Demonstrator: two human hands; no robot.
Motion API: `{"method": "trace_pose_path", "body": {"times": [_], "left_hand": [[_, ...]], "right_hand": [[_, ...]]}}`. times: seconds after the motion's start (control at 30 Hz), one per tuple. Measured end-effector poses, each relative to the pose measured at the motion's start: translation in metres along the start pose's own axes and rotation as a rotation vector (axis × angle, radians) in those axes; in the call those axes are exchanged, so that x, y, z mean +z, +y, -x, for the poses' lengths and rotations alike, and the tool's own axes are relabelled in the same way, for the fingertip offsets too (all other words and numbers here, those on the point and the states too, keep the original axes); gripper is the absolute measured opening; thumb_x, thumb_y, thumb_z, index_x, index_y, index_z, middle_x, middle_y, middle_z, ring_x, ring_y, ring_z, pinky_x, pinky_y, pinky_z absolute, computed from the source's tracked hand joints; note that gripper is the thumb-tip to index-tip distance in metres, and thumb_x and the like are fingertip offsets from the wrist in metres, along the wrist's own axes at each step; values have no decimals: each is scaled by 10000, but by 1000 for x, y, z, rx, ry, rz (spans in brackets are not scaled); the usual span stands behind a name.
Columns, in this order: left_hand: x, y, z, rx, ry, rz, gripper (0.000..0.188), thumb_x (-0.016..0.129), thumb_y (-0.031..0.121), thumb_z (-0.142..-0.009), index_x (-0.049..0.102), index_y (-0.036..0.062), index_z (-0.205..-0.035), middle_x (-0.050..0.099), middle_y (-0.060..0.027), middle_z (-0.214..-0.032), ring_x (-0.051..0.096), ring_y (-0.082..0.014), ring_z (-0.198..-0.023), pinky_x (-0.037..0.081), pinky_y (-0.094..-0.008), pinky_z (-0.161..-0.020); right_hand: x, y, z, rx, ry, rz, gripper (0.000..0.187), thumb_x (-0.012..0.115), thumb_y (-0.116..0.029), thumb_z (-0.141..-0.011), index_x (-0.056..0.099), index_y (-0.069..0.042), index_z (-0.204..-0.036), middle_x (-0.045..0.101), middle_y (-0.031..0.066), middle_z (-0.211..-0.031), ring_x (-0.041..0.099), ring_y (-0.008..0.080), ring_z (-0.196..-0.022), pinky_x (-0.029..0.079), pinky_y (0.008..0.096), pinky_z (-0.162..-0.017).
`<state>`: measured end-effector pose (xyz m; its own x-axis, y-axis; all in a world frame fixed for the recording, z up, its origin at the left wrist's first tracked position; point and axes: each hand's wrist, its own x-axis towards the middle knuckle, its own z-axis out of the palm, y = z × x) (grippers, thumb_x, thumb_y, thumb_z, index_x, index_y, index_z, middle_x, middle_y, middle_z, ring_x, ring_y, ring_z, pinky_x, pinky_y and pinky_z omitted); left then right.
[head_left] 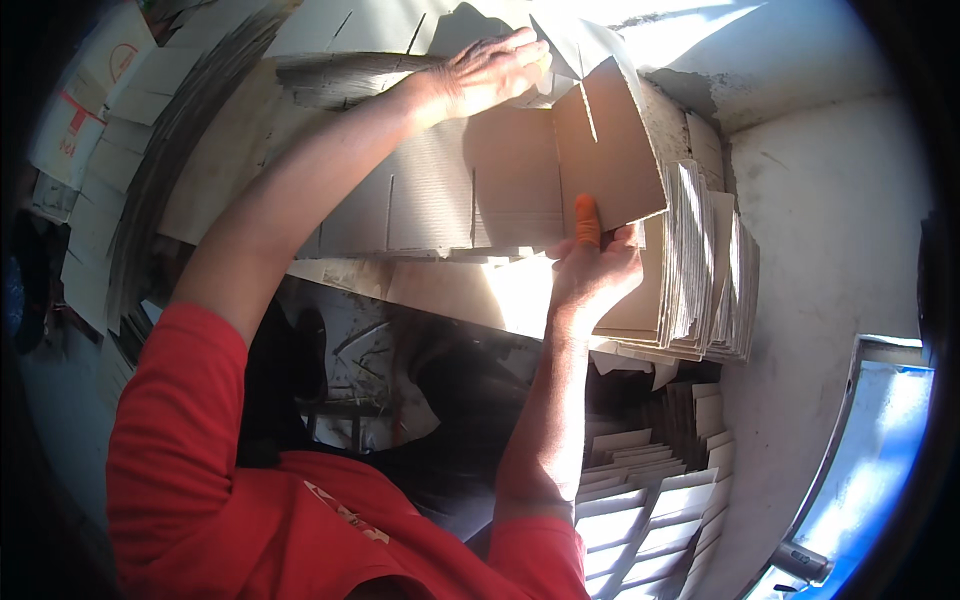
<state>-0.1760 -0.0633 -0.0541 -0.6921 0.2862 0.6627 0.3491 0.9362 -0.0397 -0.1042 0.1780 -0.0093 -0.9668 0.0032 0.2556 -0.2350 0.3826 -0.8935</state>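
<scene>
A slotted cardboard divider [515,180] stretches across the bench, its right-hand panel [615,150] bent up and lit by the sun. My right hand [600,275] grips the lower edge of that panel, the thumb in an orange cover [587,220] pressed on its face. At the divider's far edge, my left hand [495,72] has its fingers curled together close to the raised panel. What they pinch, if anything, is hidden from view. Beyond that hand lies another pale slotted cardboard sheet [375,28].
Stacked cardboard pieces [685,265] stand at the bench's right end, by a pale wall [820,220]. More stacks [640,510] lie low on the right. A long row of cardboard [185,130] runs along the left. Scraps [365,360] litter the floor below.
</scene>
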Motion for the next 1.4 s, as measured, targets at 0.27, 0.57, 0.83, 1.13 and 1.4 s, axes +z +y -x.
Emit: {"method": "trace_pose_path", "body": {"times": [0.27, 0.57, 0.83, 1.13, 1.4], "left_hand": [[-27, 59, 8, 121, 194, 155, 297, 607, 60, -760, 576, -50, -1034, 538, -132, -1081, 556, -254, -924, 542, -336, -683], [-74, 71, 21, 91, 155, 224, 265, 616, 67, -708, 586, -51, -943, 541, -124, -1044, 547, -236, -875, 512, -326, -673], [-117, 113, 25, 252, 194, -53, 101, 632, 78, -679, 622, -7, -732, 557, -53, -801, 510, -144, -806, 514, -242, -693], [-158, 100, 30, -122, -132, 109, 82, 631, -8, -724, 566, 28, -759, 569, -71, -806, 552, -207, -826, 494, -346, -701], [-157, 78, 55, -406, -235, 122, 481, 657, 274, -828, 499, -36, -1161, 564, -110, -1073, 511, -256, -1091, 431, -370, -945]], "right_hand": [[0, 5, 4, -100, -23, 67, 391, 610, -76, -903, 487, -69, -1274, 626, 51, -682, 551, 86, -537, 462, 248, -514], [-1, 12, 9, -180, -61, -56, 704, 537, 34, -915, 202, -177, -1496, 656, 66, -955, 600, 86, -734, 537, 254, -674], [-8, 15, 7, -451, -66, 244, 629, 558, -101, -926, 253, -167, -1472, 639, 80, -706, 576, 144, -557, 505, 322, -542], [9, -84, 8, -575, -335, 711, 360, 454, -23, -892, 495, 56, -1242, 599, 260, -715, 630, 369, -637, 480, 466, -575], [82, -37, -59, -413, -792, 894, 204, 561, -14, -806, 654, 47, -977, 658, 242, -973, 660, 350, -922, 545, 402, -794]]}}
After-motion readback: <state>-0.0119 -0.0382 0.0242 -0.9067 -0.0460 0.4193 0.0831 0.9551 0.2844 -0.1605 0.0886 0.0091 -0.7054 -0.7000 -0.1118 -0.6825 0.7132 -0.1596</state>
